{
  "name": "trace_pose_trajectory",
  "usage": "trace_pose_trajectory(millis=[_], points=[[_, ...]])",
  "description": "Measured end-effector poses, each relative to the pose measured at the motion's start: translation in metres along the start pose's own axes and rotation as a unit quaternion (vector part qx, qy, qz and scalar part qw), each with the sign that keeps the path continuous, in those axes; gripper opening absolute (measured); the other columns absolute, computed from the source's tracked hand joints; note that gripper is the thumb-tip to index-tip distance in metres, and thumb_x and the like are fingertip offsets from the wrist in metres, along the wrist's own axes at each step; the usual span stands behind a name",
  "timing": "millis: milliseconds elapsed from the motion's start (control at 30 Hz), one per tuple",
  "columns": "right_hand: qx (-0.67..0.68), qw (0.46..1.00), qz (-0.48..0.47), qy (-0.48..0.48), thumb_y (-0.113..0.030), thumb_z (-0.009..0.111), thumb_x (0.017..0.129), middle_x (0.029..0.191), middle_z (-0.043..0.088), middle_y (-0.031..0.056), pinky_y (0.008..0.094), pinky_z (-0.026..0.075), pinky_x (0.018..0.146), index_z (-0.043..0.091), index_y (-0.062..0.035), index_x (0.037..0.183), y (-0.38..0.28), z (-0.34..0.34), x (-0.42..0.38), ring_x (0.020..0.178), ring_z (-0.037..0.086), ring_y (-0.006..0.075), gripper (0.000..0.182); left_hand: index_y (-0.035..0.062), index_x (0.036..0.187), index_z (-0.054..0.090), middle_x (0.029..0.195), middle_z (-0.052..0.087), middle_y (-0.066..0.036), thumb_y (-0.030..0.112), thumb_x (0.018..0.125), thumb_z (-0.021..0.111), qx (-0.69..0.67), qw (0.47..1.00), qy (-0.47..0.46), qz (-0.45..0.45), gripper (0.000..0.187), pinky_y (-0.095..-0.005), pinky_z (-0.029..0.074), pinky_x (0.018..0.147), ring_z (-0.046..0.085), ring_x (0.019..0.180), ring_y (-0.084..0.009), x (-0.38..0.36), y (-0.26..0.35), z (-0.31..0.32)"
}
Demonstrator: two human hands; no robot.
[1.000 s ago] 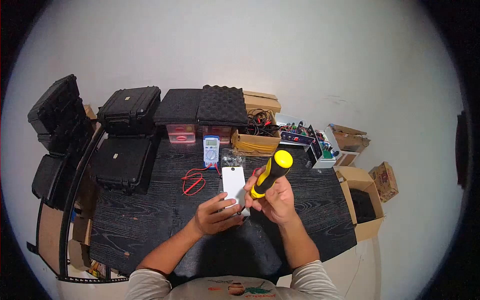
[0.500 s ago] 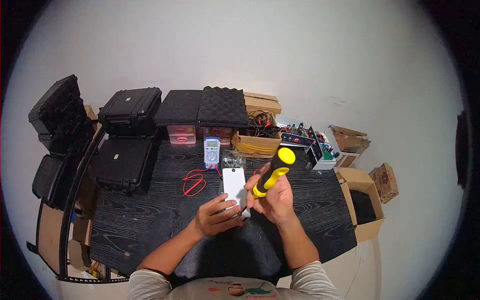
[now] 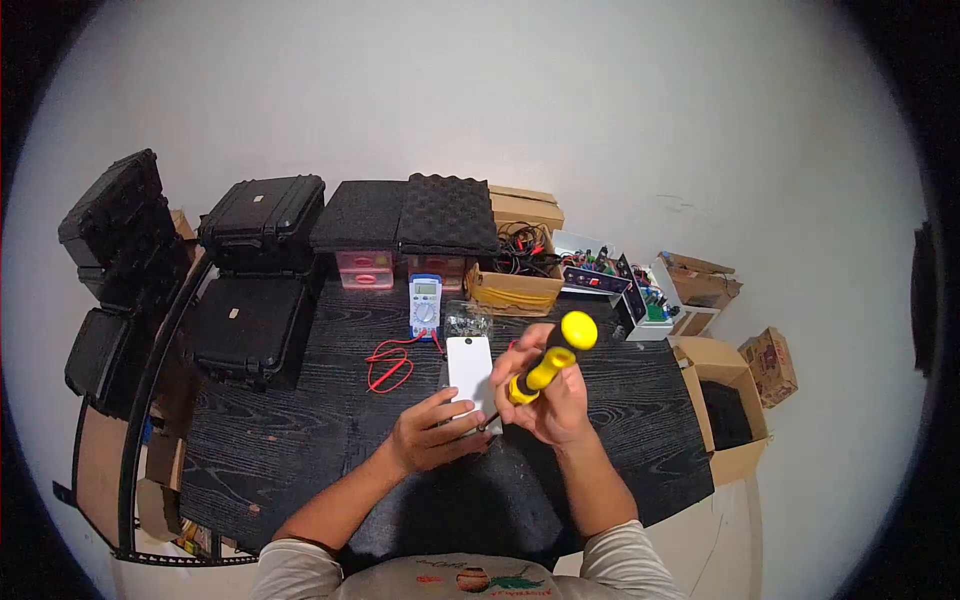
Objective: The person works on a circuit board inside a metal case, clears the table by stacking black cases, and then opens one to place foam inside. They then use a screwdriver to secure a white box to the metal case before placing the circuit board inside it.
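My left hand [image 3: 437, 432] is wrapped round the lower part of a white rectangular case [image 3: 470, 368], which has a dark round spot near its top edge. A yellow and black screwdriver [image 3: 548, 368] is gripped in my right hand [image 3: 553, 403], its butt end tilted up toward me. The thin dark shaft runs down to the lower right of the white case, beside my left fingertips. What the tip touches is too small to make out. Just beyond the case lies a clear bag of small parts [image 3: 468, 318].
A blue-rimmed multimeter [image 3: 425, 305] with red leads [image 3: 392, 368] lies on the black table [image 3: 300, 440]. Black hard cases [image 3: 250, 325] stand at left. Behind are foam sheets [image 3: 447, 215], a carton of cables [image 3: 515, 290] and opened electronics boxes [image 3: 600, 275]. An open carton [image 3: 725, 410] is at right.
The screwdriver's handle has turned and tipped slightly to the right and down, with my right fingers shifting around it. My left hand and the white case stay nearly where they were.
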State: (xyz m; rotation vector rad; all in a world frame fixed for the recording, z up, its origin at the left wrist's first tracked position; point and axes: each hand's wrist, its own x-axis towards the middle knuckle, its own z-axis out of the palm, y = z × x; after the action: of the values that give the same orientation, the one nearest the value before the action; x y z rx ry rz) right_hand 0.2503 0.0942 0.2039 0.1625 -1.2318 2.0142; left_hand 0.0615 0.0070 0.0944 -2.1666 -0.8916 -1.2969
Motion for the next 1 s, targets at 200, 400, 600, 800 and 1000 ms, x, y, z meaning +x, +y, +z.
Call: trace_pose_trajectory(millis=[200,400,600,800,1000], points=[[-0.152,0.988,-0.040,0.013,-0.045,0.074,0.097,0.091,0.068,0.0143,0.0204,0.040,0.046,0.051,-0.0027,0.128,0.001,0.007,-0.001,0.060,0.061,0.0128,0.057,0.0240,0.112,0.078,0.129,0.067,0.004,0.029,0.079,0.088,-0.001,1.000,0.003,0.000,0.035,-0.0453,0.062,0.098,0.065,0.117,-0.0190,0.004,0.000,-0.001],[-0.106,0.994,0.005,0.041,-0.045,0.068,0.101,0.109,0.067,0.0150,0.0208,0.043,0.045,0.048,-0.0034,0.135,-0.006,0.010,0.001,0.076,0.071,0.0242,0.058,0.0267,0.115,0.077,0.127,0.067,0.005,0.029,0.079,0.088,0.004,1.000,-0.004,-0.005,0.038,-0.0442,0.062,0.098,0.064,0.116,-0.0189,0.001,0.001,0.000],[-0.194,0.979,-0.049,0.047,-0.042,0.067,0.103,0.113,0.068,0.0160,0.0201,0.045,0.048,0.047,-0.0073,0.132,-0.003,0.017,0.003,0.078,0.072,0.0237,0.049,0.0271,0.117,0.076,0.125,0.067,0.006,0.030,0.081,0.087,0.001,1.000,-0.012,-0.006,0.038,-0.0440,0.061,0.098,0.064,0.116,-0.0189,0.001,0.000,-0.002],[-0.134,0.990,0.013,0.046,-0.044,0.069,0.101,0.115,0.069,0.0166,0.0208,0.048,0.049,0.047,-0.0069,0.131,-0.002,0.004,-0.002,0.080,0.073,0.0242,0.052,0.0263,0.118,0.075,0.125,0.067,0.005,0.030,0.082,0.085,0.004,1.000,-0.008,-0.010,0.037,-0.0434,0.061,0.098,0.063,0.117,-0.0189,0.002,0.002,-0.001],[-0.135,0.988,-0.054,0.041,-0.047,0.068,0.101,0.114,0.068,0.0187,0.0212,0.048,0.046,0.051,-0.0032,0.124,-0.001,0.009,0.003,0.078,0.073,0.0256,0.052,0.0267,0.117,0.076,0.125,0.067,0.005,0.031,0.082,0.086,0.008,1.000,-0.007,-0.007,0.037,-0.0428,0.061,0.099,0.063,0.117,-0.0186,0.001,0.001,0.001]])
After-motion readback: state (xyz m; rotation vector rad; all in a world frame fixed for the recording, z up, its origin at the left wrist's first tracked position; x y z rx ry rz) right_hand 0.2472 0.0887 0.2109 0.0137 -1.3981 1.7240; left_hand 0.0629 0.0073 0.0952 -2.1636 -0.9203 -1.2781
